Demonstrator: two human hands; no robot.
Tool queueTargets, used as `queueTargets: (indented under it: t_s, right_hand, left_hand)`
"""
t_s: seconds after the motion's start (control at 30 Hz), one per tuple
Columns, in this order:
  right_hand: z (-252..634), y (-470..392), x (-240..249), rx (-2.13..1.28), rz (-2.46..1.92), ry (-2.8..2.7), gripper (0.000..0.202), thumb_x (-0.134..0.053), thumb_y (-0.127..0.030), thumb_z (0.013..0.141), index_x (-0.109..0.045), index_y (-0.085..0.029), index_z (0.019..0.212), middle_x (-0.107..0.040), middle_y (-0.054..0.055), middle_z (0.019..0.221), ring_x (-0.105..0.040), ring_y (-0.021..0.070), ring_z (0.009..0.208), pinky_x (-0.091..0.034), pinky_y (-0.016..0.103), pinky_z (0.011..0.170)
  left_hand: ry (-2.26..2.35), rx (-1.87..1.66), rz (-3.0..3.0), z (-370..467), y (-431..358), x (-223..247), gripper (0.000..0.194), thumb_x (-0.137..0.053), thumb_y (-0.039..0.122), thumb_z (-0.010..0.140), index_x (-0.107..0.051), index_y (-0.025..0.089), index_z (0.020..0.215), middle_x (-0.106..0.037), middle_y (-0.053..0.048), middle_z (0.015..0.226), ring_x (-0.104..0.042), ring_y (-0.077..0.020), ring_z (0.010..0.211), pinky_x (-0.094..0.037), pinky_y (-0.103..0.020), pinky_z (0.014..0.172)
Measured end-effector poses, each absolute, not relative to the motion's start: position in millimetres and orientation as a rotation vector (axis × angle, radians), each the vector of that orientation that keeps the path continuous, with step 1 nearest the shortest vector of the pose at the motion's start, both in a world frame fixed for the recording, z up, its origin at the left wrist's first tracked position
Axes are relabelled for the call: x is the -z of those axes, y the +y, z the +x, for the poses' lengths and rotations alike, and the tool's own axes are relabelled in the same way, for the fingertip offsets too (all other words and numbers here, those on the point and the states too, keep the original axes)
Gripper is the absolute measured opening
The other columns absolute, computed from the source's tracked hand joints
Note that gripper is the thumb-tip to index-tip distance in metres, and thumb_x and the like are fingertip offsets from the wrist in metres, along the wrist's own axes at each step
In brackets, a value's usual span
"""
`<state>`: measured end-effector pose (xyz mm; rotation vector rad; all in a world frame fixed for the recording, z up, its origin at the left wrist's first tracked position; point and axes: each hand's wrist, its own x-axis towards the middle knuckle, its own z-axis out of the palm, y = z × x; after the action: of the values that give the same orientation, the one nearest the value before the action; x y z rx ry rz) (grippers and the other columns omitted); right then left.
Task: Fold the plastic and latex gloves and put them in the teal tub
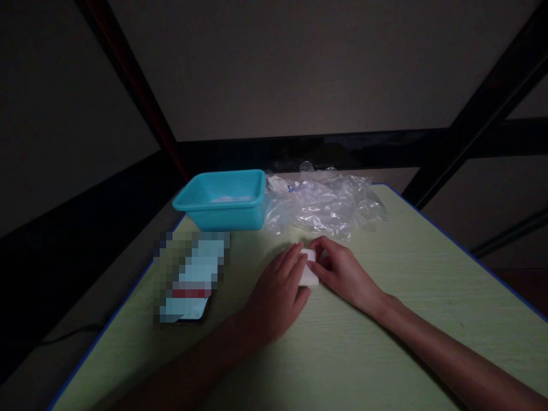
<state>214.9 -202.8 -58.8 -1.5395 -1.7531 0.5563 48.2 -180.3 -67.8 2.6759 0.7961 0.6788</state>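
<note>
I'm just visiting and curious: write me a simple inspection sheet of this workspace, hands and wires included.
Surface: pale green table with blue edging.
Things in hand: small white object, partly covered by fingers.
Clutter: crumpled clear plastic at the far side; turquoise basin beside it, something pale inside; phone-like device at left, mostly pixelated.
Hands: left hand laid over the object's left side; right hand has fingertips at its right side; grip unclear.
Cables: dark cable by the table's left edge; ends unclear.
Surroundings: dim wall, dark beams.
</note>
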Motion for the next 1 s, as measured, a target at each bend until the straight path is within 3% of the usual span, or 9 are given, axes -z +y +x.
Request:
queueTargets:
  t_s: [0.17,0.33,0.57,0.8,1.0]
  right_hand:
    - [221.2,-202.4,57.5,-0.410,-1.551,-1.778,0.016,-0.050,-0.015,0.076,-0.049,-0.016,0.092,-0.055,0.002,0.076,-0.053,0.0129,0.059,-0.043,0.025,0.052]
    - [230.3,-203.2,55.9,-0.365,-1.539,-1.812,0.019,-0.048,-0.014,0.077,-0.049,-0.015,0.096,-0.058,0.005,0.085,-0.055,0.0139,0.062,-0.044,0.027,0.055]
    - [234.3,-200.2,47.3,-0.289,-1.501,-1.899,0.019,-0.042,-0.008,0.075,-0.054,-0.014,0.089,-0.060,0.007,0.080,-0.057,0.0159,0.067,-0.046,0.029,0.062]
    - [229.5,-202.4,36.5,-0.540,-1.351,-2.096,0.030,-0.039,-0.002,0.079,-0.057,-0.015,0.100,-0.067,0.007,0.091,-0.062,0.0166,0.080,-0.048,0.030,0.072]
    - [236.3,-206.1,42.8,-0.531,-1.362,-2.143,0.035,-0.040,-0.003,0.081,-0.052,-0.014,0.112,-0.066,0.010,0.103,-0.063,0.0186,0.090,-0.049,0.033,0.077]
  left_hand:
    - [0.758,-0.385,2.823,49.8,-184.7,70.4,0.061,-0.043,0.037,0.087,-0.024,0.006,0.136,-0.021,-0.020,0.147,-0.010,-0.0272,0.137,-0.017,-0.049,0.110]
    - [0.795,-0.304,2.799,49.3,-185.4,67.3,0.063,-0.043,0.044,0.086,-0.026,0.010,0.137,-0.017,-0.019,0.147,-0.010,-0.0317,0.137,-0.016,-0.054,0.108]
    - [0.809,-0.232,2.767,51.7,-184.4,61.8,0.067,-0.052,0.051,0.080,-0.036,0.015,0.134,-0.021,-0.020,0.146,-0.016,-0.0370,0.134,-0.018,-0.058,0.105]
    - [0.788,-0.295,2.754,51.5,-181.8,65.9,0.072,-0.056,0.057,0.075,-0.040,0.016,0.132,-0.031,-0.020,0.143,-0.018,-0.0376,0.134,-0.015,-0.058,0.105]
    - [0.723,-0.298,2.767,48.3,-181.4,67.9,0.070,-0.053,0.055,0.078,-0.034,0.022,0.137,-0.014,-0.018,0.149,-0.010,-0.0393,0.135,-0.016,-0.058,0.105]
